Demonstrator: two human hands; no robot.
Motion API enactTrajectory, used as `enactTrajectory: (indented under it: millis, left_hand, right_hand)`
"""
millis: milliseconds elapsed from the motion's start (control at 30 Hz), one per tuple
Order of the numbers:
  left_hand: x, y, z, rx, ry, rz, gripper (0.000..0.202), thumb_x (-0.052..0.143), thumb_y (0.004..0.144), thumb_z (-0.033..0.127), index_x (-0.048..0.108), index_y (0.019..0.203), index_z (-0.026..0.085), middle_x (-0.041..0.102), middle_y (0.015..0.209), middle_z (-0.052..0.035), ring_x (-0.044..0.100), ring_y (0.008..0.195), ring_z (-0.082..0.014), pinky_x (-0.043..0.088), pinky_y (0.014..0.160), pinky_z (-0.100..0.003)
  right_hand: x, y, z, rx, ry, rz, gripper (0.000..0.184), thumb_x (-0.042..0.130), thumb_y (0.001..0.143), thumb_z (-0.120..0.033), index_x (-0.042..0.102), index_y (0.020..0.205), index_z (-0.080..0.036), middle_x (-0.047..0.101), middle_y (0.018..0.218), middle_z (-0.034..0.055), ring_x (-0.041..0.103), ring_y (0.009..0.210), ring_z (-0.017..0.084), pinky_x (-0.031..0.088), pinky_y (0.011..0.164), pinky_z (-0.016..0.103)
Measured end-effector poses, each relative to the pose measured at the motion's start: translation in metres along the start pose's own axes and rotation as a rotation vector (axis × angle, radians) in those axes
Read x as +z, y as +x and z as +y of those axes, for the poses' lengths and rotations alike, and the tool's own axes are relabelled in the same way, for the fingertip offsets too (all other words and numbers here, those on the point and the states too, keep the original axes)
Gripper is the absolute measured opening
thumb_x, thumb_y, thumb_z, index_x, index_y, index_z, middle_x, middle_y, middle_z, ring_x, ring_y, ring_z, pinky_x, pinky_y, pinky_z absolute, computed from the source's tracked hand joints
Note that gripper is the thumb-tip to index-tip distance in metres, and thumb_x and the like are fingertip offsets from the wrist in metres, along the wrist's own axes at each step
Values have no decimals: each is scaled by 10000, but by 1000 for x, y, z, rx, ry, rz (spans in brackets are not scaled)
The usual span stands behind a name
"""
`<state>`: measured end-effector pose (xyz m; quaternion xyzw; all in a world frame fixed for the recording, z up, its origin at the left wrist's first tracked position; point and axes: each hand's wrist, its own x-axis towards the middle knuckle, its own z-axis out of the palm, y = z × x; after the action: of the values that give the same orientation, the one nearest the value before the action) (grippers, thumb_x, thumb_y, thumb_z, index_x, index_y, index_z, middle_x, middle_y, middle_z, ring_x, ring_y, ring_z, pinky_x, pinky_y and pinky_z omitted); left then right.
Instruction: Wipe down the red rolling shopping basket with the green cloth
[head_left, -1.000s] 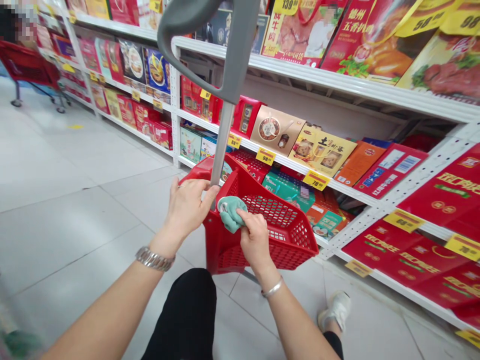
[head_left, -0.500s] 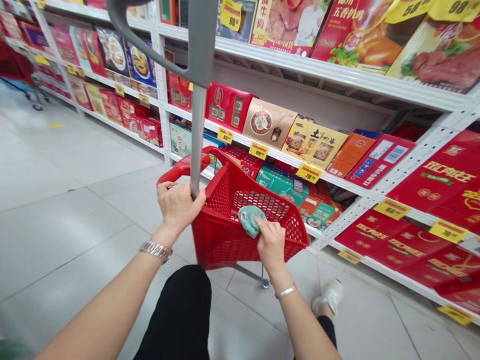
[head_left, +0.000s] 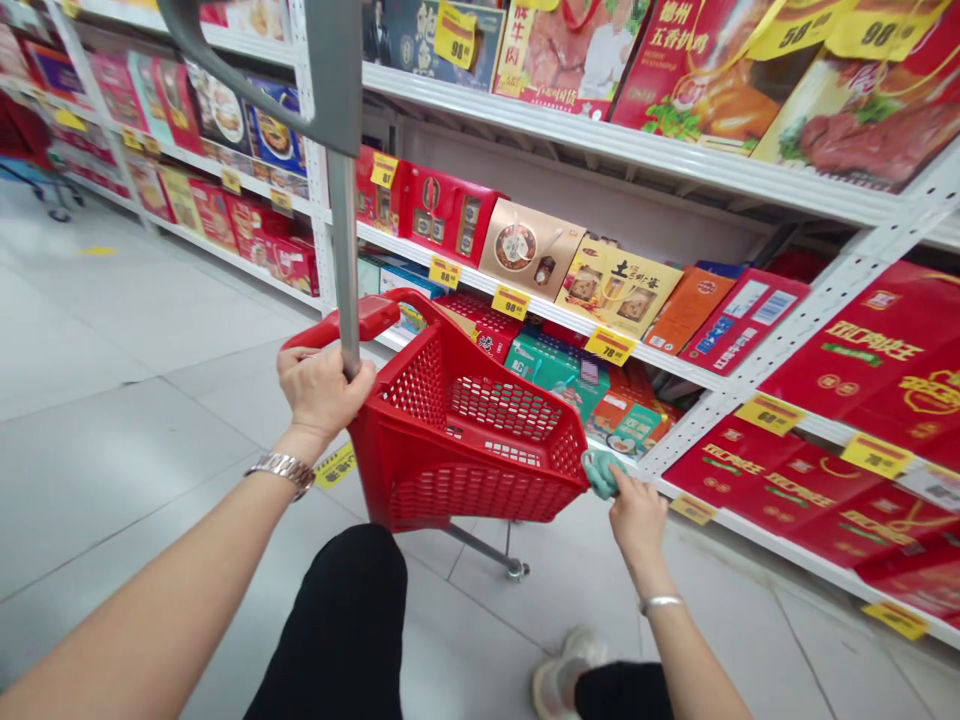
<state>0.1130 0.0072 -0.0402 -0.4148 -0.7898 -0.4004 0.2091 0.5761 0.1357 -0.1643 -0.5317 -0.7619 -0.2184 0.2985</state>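
A red plastic shopping basket (head_left: 465, 450) on small wheels stands on the floor in front of me, empty inside. Its grey pull handle (head_left: 341, 200) rises upright from the near left corner. My left hand (head_left: 322, 385) is wrapped round the base of that handle pole at the basket's rim. My right hand (head_left: 637, 515) holds a teal cloth (head_left: 600, 472) pressed against the basket's right front corner. My black-trousered knee is below the basket.
White shelving (head_left: 675, 160) with red and gold gift boxes and yellow price tags runs along the right. A grey tiled floor (head_left: 112, 400) stretches to the left. Another red cart (head_left: 30, 150) stands far back at the left.
My right hand has slid the teal cloth along the basket's rim from the near left corner to the right front corner. My left hand has kept its grip on the handle pole.
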Motion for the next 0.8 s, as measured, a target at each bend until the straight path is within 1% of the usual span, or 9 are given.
enactTrajectory:
  millis: [100,200,267,367,433,500,567,633,800]
  left_hand:
    - [-2,1,-2,-22,6,-2,235,477,756,442,368,615,289,577,593,-61,578,658,-277,425,952,-511]
    - [-4,0,-1,-34,22,-8,219,468,756,459,408,632,288,610,613,-77,611,713,-302,422,976,-518]
    - [-4,-2,1,-44,33,-7,219,475,750,474,437,644,286,618,613,-83,624,758,-321,418,990,-529]
    - [-4,-5,6,-55,33,3,221,492,740,486,467,654,284,615,602,-82,629,813,-335,418,995,-536]
    - [-5,-6,9,-56,25,5,228,503,741,490,469,647,284,604,595,-79,619,819,-333,413,999,-541]
    - [-6,-7,11,-51,12,5,231,523,741,483,463,637,285,584,580,-70,599,800,-322,405,1000,-547]
    - [-7,-6,12,-40,-3,13,231,542,747,470,459,633,287,543,548,-50,566,766,-311,397,991,-555]
    - [-8,-5,13,-24,-10,24,229,549,757,465,458,640,291,485,513,-27,525,743,-309,392,970,-567]
    - [-6,-2,15,-19,0,44,230,546,774,481,448,678,297,420,514,-7,482,777,-318,387,939,-573]
  right_hand:
    - [-6,11,-2,76,36,133,429,469,811,-43,776,1073,-190,732,826,92,543,783,242,306,698,352]
    - [-20,25,-45,-22,279,258,435,456,871,-72,751,1161,-206,749,930,83,572,863,241,370,768,355]
    - [-29,33,-87,-138,450,247,479,436,895,-45,732,1214,-246,757,1054,65,592,936,222,380,813,355]
    - [-36,37,-150,-280,605,186,483,472,918,-21,720,1251,-269,761,1084,45,587,967,204,362,839,365]
    - [-35,36,-180,-327,659,128,463,515,926,-24,716,1262,-270,762,1092,44,575,977,206,354,839,372]
    - [-33,32,-197,-319,666,83,458,553,921,-30,704,1287,-260,755,1099,51,557,970,212,348,831,379]
    - [-30,29,-200,-291,635,45,475,580,912,-35,688,1316,-260,743,1100,53,539,958,215,341,822,385]
    - [-28,25,-192,-277,589,16,475,596,916,-47,683,1321,-280,735,1090,48,528,956,215,332,821,389]
    - [-21,16,-141,-226,505,58,418,565,942,-47,713,1255,-282,746,1072,44,525,973,215,312,838,387]
